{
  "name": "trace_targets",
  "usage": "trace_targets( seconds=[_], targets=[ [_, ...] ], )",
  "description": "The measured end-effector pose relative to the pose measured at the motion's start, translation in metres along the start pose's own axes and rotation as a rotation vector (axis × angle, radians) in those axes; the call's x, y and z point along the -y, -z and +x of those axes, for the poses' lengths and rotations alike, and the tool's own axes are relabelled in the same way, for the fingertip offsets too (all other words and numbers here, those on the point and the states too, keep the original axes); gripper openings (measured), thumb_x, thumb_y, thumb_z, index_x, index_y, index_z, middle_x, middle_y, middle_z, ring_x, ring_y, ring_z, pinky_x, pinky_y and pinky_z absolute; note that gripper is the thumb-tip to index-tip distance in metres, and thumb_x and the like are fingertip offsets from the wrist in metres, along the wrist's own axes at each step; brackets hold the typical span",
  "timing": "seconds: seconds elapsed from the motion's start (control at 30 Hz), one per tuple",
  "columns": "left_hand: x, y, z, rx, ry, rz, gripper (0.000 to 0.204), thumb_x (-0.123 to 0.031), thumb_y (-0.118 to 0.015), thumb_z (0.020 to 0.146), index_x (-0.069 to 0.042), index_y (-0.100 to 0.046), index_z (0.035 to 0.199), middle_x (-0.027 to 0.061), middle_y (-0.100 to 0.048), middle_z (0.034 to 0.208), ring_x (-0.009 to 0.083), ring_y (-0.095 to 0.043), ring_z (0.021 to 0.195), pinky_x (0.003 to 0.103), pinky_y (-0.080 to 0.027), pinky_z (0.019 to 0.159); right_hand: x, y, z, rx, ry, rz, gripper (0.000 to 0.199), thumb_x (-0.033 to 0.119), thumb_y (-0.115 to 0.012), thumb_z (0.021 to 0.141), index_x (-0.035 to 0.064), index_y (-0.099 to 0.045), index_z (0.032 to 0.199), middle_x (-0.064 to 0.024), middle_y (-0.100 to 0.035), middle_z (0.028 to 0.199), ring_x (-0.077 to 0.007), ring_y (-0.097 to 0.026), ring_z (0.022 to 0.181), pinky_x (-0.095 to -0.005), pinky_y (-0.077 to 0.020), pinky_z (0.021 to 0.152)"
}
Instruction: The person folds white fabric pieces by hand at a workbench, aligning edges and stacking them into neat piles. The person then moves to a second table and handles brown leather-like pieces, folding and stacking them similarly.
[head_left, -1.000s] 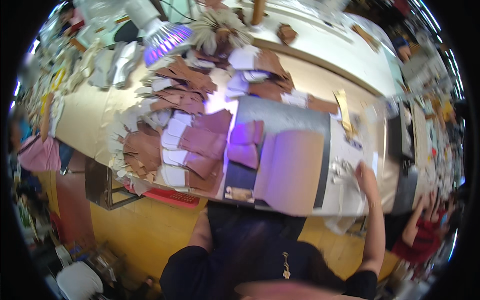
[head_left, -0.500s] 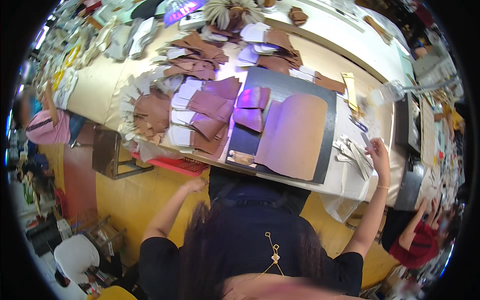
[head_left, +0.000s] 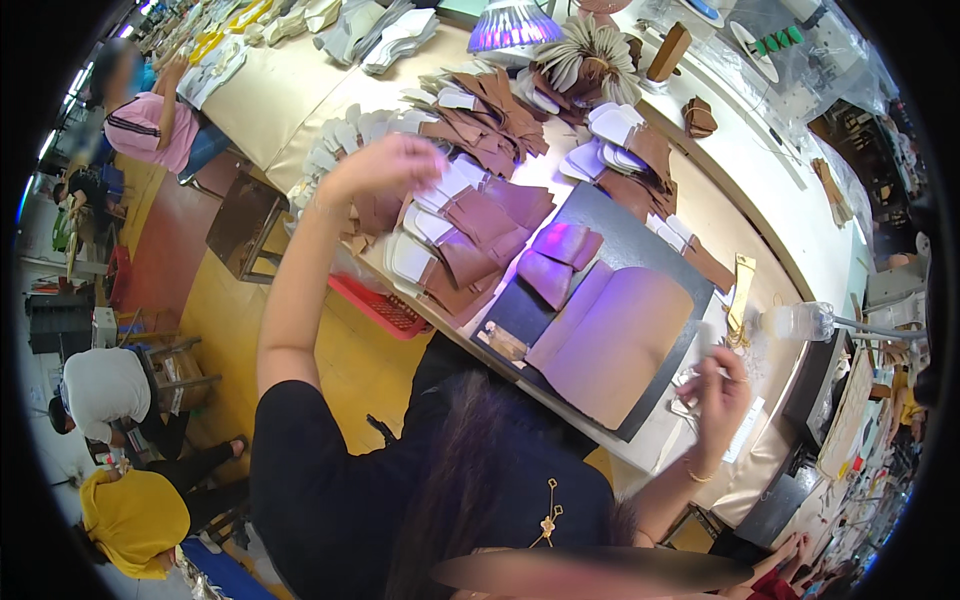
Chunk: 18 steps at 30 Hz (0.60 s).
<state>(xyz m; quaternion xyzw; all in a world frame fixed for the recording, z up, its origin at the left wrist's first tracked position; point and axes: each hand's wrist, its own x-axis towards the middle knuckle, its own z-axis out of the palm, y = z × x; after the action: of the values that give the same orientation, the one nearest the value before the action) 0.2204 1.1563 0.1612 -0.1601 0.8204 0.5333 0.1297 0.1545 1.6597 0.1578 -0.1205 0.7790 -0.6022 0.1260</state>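
Note:
My left hand [head_left: 385,168] is raised over fanned stacks of brown leather pieces with white parts [head_left: 468,220]. Its fingers are loosely stretched out and slightly blurred, with nothing visible in them. To the right, my right hand [head_left: 720,395] has bent fingers beside the black board, above some white strips [head_left: 683,408]. A pale, blurred sliver shows at its fingertips; what it is I cannot make out. On the black board [head_left: 585,208] lie a curved tan sheet [head_left: 630,345] and a small folded brown leather piece [head_left: 558,262].
A lamp with purple light [head_left: 513,28] stands behind the stacks. Yellow-handled scissors [head_left: 740,300] and a clear plastic bottle [head_left: 800,322] lie to the right. A red basket [head_left: 378,305] sits below the table's front edge. Other people work nearby, one in pink [head_left: 150,125] at the left.
My left hand has risen from below the table edge to over the leather stacks. My right hand has drawn nearer to me and its fingers have curled. The view has turned.

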Motion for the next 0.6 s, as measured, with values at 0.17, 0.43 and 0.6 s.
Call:
trace_targets(
  seconds=[0.17,0.43,0.6],
  targets=[
    [0.031,0.060,0.131,-0.524,-0.125,0.079,0.027,-0.023,-0.063,0.089,0.001,-0.069,0.100,0.0082,-0.070,0.080,0.0162,-0.068,0.075,0.032,-0.055,0.069,0.022,-0.061,0.014,0.242,-0.035,0.140,0.014,0.005,-0.057,0.094,-0.0039,-0.061,0.104,-0.0064,-0.063,0.079,-0.0110,-0.063,0.058,-0.0199,-0.0488,0.048],
    [0.092,0.142,0.260,-0.572,0.242,0.577,0.049,-0.042,-0.061,0.081,0.004,-0.069,0.096,0.0245,-0.067,0.098,0.0361,-0.064,0.095,0.043,-0.049,0.085,0.015,-0.070,0.022,0.156,-0.160,0.234,0.016,0.009,-0.059,0.095,-0.0054,-0.060,0.103,-0.0051,-0.062,0.072,-0.0091,-0.061,0.055,-0.0188,-0.0463,0.044],
    [0.110,0.155,0.278,-0.448,0.181,0.386,0.020,-0.018,-0.065,0.078,0.002,-0.067,0.080,0.0113,-0.066,0.066,0.0173,-0.060,0.050,0.033,-0.049,0.047,0.009,-0.070,0.023,0.134,-0.178,0.343,0.016,0.008,-0.058,0.095,-0.0058,-0.059,0.104,-0.0063,-0.062,0.074,-0.0096,-0.060,0.054,-0.0191,-0.0463,0.043]
  ],
)
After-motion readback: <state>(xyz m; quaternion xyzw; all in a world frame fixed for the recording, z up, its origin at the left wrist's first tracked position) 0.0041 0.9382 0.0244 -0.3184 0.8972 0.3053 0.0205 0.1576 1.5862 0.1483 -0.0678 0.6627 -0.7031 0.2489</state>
